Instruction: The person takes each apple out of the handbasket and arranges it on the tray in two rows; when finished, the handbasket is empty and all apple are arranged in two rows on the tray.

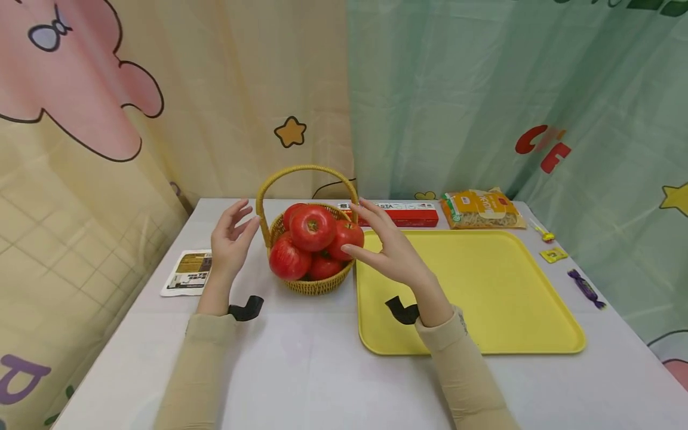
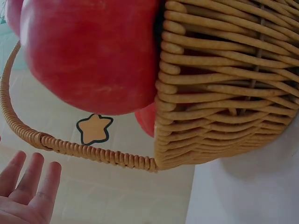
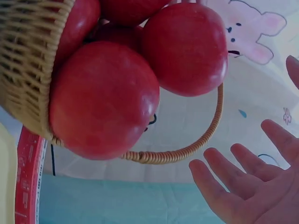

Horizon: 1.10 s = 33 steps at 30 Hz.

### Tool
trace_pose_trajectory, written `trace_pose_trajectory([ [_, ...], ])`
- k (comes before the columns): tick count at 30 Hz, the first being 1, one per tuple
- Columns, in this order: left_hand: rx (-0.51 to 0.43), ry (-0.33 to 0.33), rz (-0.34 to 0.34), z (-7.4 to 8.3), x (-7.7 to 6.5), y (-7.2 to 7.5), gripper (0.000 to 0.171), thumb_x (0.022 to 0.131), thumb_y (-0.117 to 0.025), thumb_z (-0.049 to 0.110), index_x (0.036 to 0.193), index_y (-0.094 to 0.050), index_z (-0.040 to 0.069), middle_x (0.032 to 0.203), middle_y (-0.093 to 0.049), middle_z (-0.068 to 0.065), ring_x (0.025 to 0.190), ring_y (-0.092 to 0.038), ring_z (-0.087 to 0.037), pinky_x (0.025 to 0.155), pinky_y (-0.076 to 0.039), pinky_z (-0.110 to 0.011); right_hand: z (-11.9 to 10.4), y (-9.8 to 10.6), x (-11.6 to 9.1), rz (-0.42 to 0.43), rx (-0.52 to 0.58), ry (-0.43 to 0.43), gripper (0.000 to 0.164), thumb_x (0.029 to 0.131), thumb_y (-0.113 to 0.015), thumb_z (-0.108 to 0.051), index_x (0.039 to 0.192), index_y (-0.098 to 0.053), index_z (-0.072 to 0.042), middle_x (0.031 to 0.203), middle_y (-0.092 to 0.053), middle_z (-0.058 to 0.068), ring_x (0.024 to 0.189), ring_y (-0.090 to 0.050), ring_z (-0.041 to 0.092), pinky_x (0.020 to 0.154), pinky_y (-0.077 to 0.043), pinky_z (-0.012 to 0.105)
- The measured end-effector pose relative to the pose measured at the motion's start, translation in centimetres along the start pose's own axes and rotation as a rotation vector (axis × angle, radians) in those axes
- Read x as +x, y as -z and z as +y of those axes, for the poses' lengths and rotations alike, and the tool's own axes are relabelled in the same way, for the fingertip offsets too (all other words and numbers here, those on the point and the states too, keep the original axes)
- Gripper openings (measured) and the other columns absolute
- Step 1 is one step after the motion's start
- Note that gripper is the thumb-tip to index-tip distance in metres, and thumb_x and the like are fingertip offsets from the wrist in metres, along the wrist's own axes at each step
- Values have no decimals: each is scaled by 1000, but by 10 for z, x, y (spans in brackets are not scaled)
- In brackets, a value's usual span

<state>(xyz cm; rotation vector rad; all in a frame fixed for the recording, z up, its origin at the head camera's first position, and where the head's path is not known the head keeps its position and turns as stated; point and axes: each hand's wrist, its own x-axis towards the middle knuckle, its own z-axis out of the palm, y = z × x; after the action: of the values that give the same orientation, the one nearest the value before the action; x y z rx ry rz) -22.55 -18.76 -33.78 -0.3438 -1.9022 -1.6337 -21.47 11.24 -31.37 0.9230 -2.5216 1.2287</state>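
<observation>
A wicker basket with a tall arched handle stands on the table, heaped with several red apples. To its left is my left hand, fingers loosely bent and holding nothing, fingertips close to the handle's left side. My right hand is raised at the basket's right, thumb near an apple, its fingers spread and nothing in them. In the left wrist view the handle passes just above the fingers. The right wrist view shows the open palm apart from the apples.
A yellow tray lies right of the basket. Behind it are a red pasta box and an orange-yellow bag. Wrapped candies, including a purple one, lie along the right edge. A white packet is at left.
</observation>
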Motion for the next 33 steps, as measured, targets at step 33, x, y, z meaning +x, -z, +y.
trace_pose_trajectory([
  [33,-96,125,-30,-29,12,-6,41,92,-55,-3,132,-49,-5,130,-51,-25,115,-54,-16,95,-44,-22,10,-67,39,82,93,-32,72,79,-74,-37,142,-37,-32,149,-29,-1,128,-37,20,90,-49,46],
])
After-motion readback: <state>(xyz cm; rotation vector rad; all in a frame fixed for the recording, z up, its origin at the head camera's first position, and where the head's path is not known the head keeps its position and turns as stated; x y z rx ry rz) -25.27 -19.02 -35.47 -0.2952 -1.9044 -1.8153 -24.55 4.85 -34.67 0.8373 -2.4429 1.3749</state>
